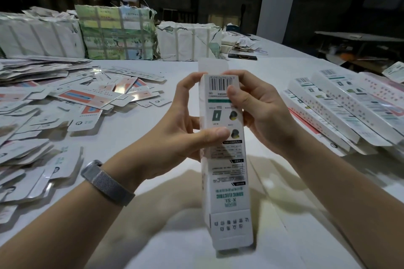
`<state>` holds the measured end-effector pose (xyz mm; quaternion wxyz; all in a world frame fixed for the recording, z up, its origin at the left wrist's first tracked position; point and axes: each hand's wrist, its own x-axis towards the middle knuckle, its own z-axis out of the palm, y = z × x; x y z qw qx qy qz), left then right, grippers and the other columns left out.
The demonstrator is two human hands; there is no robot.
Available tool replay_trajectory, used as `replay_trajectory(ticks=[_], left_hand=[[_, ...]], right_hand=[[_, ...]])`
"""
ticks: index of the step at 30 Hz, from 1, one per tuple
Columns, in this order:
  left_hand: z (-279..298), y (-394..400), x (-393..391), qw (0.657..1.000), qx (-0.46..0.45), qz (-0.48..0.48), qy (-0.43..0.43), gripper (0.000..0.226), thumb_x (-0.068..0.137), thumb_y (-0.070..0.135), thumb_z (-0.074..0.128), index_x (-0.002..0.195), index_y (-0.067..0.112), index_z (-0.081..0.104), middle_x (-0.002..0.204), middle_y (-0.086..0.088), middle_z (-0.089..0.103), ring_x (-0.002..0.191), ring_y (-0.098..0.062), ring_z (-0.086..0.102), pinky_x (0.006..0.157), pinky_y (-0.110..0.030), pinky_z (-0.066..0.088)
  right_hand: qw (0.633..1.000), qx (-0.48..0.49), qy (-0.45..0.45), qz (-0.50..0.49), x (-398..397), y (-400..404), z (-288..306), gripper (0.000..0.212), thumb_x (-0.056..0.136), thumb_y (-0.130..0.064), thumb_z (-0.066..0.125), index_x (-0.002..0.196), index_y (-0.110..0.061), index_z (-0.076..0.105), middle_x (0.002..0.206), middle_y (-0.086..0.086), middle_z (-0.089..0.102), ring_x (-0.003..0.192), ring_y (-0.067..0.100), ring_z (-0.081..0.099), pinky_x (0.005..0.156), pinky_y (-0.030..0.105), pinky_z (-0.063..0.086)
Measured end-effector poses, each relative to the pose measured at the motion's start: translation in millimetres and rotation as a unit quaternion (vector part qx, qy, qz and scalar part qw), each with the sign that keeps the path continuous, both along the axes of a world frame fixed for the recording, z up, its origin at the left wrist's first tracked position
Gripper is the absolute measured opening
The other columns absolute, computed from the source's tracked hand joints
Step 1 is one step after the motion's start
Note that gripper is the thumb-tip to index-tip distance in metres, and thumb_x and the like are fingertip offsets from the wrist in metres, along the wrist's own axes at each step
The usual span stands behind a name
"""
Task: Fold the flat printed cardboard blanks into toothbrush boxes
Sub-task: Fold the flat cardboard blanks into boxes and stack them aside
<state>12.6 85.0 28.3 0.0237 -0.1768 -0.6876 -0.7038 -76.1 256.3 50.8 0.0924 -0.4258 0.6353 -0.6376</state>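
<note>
The toothbrush box (225, 148) is already squared into a long tube at centre, its far flap (212, 65) standing open at 12 o'clock. The left hand (181, 124) and right hand (260, 113) both grip it, fingers curled round its upper half. Next, probably, tuck that flap in; the far end is hard to read. Flat blanks (72, 98) lie at 9 o'clock
</note>
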Motion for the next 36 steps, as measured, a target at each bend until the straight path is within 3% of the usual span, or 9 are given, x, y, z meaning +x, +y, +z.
replay_trajectory(ticks=[2,5,9,13,20,22,27,30,36], left_hand=[[1,1,1,1.000,0.010,-0.004,-0.006,0.071,0.080,0.025,0.072,0.127,0.058,0.030,0.110,-0.020,0.071,0.097,-0.041,0.071,0.075,-0.061,0.057],[0,4,2,0.999,0.026,-0.001,-0.019,0.062,0.080,0.028,0.070,0.123,0.056,0.034,0.106,-0.021,0.071,0.095,-0.044,0.070,0.076,-0.067,0.055],[-2,7,3,0.999,0.025,0.009,-0.032,0.065,0.080,0.031,0.070,0.126,0.057,0.033,0.106,-0.022,0.071,0.095,-0.047,0.069,0.079,-0.072,0.051],[-3,14,4,0.999,0.032,0.023,-0.022,0.083,0.087,0.033,0.071,0.132,0.073,0.014,0.112,-0.022,0.071,0.098,-0.046,0.069,0.079,-0.067,0.055],[-3,13,2,0.999,0.026,0.032,-0.016,0.077,0.089,0.031,0.059,0.133,0.074,0.014,0.115,-0.014,0.072,0.100,-0.045,0.069,0.082,-0.063,0.056],[-3,13,2,0.999,0.012,0.030,-0.019,0.074,0.089,0.032,0.059,0.134,0.071,0.015,0.116,-0.009,0.073,0.097,-0.041,0.071,0.081,-0.059,0.058],[-5,14,0,0.999,-0.020,0.035,-0.024,0.071,0.087,0.028,0.059,0.136,0.062,0.020,0.110,-0.012,0.073,0.087,-0.032,0.072,0.074,-0.053,0.060],[-5,10,-1,0.999,-0.034,0.031,-0.024,0.072,0.088,0.028,0.059,0.136,0.062,0.018,0.108,-0.012,0.073,0.088,-0.033,0.072,0.070,-0.045,0.060],[-7,12,0,0.997,-0.055,0.045,-0.020,0.066,0.088,0.033,0.060,0.129,0.071,0.025,0.112,-0.019,0.070,0.098,-0.053,0.063,0.081,-0.074,0.048]], right_hand=[[1.000,-0.011,-0.011,0.011,0,0,0,0.014,0.096,-0.027,0.050,0.105,-0.021,0.059,0.094,0.003,0.067,0.089,0.024,0.069,0.069,0.047,0.055],[0.999,-0.033,-0.013,0.012,-2,-2,-3,0.014,0.094,-0.023,0.052,0.105,-0.019,0.061,0.095,0.007,0.065,0.089,0.029,0.065,0.076,0.062,0.050],[0.996,-0.079,-0.021,0.020,-4,-4,-2,0.034,0.088,-0.011,0.059,0.121,-0.022,0.057,0.111,0.000,0.068,0.099,0.025,0.067,0.081,0.041,0.057],[0.990,-0.134,-0.048,0.006,-8,-3,-2,0.052,0.082,-0.003,0.064,0.125,-0.026,0.046,0.113,0.005,0.060,0.105,0.030,0.066,0.082,0.041,0.057],[0.991,-0.103,-0.084,-0.015,-6,0,3,0.005,0.089,-0.021,0.057,0.087,-0.017,0.059,0.085,-0.002,0.065,0.091,0.021,0.064,0.079,0.042,0.052],[0.990,-0.095,-0.101,-0.027,-7,0,6,0.018,0.094,-0.027,0.053,0.081,-0.016,0.057,0.080,-0.003,0.064,0.086,0.017,0.065,0.074,0.037,0.054],[0.989,-0.075,-0.128,-0.027,-10,-1,2,0.012,0.095,-0.008,0.058,0.092,-0.020,0.060,0.079,0.000,0.067,0.079,0.016,0.068,0.068,0.034,0.057],[0.987,-0.073,-0.143,0.000,-11,1,5,0.016,0.091,-0.014,0.060,0.076,-0.018,0.059,0.078,0.001,0.067,0.081,0.018,0.067,0.068,0.032,0.056],[0.988,-0.068,-0.139,-0.028,-10,-1,4,0.020,0.094,-0.008,0.058,0.075,-0.013,0.056,0.072,0.001,0.065,0.076,0.018,0.065,0.066,0.029,0.056]])
